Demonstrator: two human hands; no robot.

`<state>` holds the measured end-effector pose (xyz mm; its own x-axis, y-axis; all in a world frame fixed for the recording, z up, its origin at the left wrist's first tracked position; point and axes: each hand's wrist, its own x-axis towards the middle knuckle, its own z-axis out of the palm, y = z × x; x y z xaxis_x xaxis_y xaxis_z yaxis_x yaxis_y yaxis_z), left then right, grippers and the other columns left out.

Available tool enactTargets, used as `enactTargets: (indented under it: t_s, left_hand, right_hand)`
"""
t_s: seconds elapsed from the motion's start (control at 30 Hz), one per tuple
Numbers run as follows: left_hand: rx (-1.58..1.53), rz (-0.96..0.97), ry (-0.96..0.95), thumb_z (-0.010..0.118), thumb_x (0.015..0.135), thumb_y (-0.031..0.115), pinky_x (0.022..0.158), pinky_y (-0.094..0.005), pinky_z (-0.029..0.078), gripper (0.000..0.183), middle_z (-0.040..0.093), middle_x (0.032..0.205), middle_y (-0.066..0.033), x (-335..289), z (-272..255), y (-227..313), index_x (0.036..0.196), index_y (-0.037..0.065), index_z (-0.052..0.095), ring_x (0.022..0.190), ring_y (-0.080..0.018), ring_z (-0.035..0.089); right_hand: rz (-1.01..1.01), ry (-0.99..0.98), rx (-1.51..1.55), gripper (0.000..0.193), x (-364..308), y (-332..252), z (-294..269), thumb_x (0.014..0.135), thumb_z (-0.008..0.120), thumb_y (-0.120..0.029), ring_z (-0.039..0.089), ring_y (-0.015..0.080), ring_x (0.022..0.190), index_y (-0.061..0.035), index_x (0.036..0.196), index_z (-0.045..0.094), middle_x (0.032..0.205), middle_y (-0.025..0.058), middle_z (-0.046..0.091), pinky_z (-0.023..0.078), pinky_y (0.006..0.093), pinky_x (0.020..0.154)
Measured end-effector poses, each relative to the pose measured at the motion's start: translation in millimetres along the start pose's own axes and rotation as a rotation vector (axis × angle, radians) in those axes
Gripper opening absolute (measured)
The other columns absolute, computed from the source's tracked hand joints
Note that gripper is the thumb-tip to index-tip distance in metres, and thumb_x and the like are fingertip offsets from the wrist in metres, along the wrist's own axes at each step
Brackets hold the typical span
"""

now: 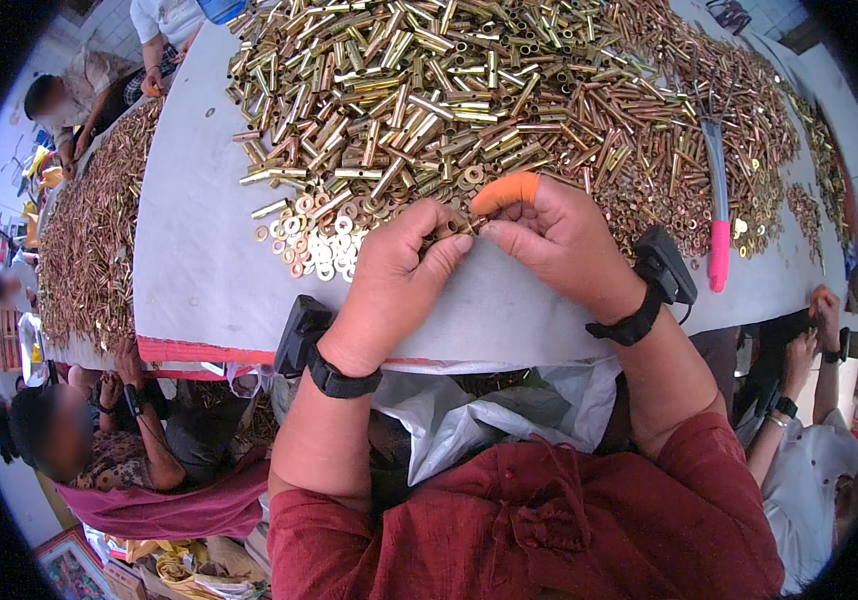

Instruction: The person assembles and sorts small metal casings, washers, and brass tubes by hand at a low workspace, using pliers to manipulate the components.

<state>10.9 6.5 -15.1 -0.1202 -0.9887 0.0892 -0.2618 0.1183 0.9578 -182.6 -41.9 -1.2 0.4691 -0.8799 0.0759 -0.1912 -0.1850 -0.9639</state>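
Note:
My left hand [401, 262] is closed around short brass-coloured metal tubes [456, 228], partly hidden by the fingers. Close against it, my right hand [554, 240], with an orange finger cover [505, 193] on one finger, pinches at the tube end. Whatever small piece sits between those right fingertips is too small to make out. Both hands meet just above the near edge of a large heap of similar metal tubes [399, 110]. Beside my left hand lie loose flat washers [324, 240], silvery and brass-coloured.
A fork-like tool with a pink handle [718, 255] lies on the heap at right. The grey-covered table [199, 250] has a red front edge. Below it hangs a white plastic bag [479, 415]. Another tube heap [99, 240] is at left. Several people sit or stand around.

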Motion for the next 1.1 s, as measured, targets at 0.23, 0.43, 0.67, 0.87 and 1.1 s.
enactTargets:
  t_s: [0.23, 0.43, 0.67, 0.87, 1.1]
  left_hand:
    - [0.017, 0.02, -0.053, 0.067, 0.087, 0.008, 0.063, -0.0279, 0.045, 0.014, 0.055, 0.073, -0.0063, 1.4, 0.3, 4.1, 0.092, 0.002, 0.057, 0.066, -0.0149, 0.05]
    - [0.158, 0.096, -0.052, 0.067, 0.087, 0.01, 0.061, -0.029, 0.044, 0.015, 0.054, 0.069, -0.0074, 0.5, 1.4, 6.6, 0.092, 0.001, 0.056, 0.063, -0.0158, 0.051]
    - [0.006, 0.03, -0.04, 0.066, 0.088, 0.007, 0.062, -0.0277, 0.046, 0.012, 0.059, 0.071, -0.0058, 0.7, 5.9, 7.1, 0.091, 0.001, 0.056, 0.065, -0.0131, 0.054]
    - [-0.04, -0.008, 0.06, 0.063, 0.09, 0.007, 0.064, -0.0256, 0.047, 0.008, 0.06, 0.073, -0.0031, 4.1, 4.1, 7.4, 0.091, 0.002, 0.057, 0.068, -0.0108, 0.056]
    - [0.019, 0.019, 0.084, 0.062, 0.091, 0.01, 0.069, -0.0281, 0.048, 0.008, 0.061, 0.08, -0.0056, -1.6, -1.7, 2.2, 0.092, 0.002, 0.059, 0.074, -0.015, 0.058]
  right_hand:
    - [-0.429, -0.024, -0.272, 0.016, 5.0, -0.4, -12.1, 0.082, 0.068, -0.011, 0.063, 0.0205, 0.074, -0.0057, 0.097, 0.067, 0.08, 0.0075, 0.064, 0.051, 0.0306, 0.068]
    - [-0.273, -0.023, -0.539, 0.016, -2.3, -3.6, -11.4, 0.085, 0.068, -0.019, 0.063, 0.0238, 0.072, -0.0067, 0.094, 0.067, 0.08, 0.0103, 0.063, 0.048, 0.0361, 0.063]
    - [-0.007, 0.093, 0.06, 0.023, -4.5, -2.2, 2.2, 0.09, 0.065, -0.025, 0.059, 0.0199, 0.065, -0.0025, 0.089, 0.065, 0.074, 0.0117, 0.061, 0.048, 0.0326, 0.062]
    - [0.089, 0.044, -0.071, 0.024, -3.0, 0.0, -2.4, 0.095, 0.06, -0.026, 0.056, 0.0109, 0.068, -0.0016, 0.095, 0.063, 0.078, 0.0039, 0.062, 0.048, 0.0279, 0.064]
    - [0.083, -0.048, -0.037, 0.018, -1.1, -2.2, 5.4, 0.096, 0.054, -0.02, 0.057, 0.0138, 0.077, -0.0041, 0.1, 0.062, 0.085, 0.0043, 0.06, 0.048, 0.0274, 0.068]
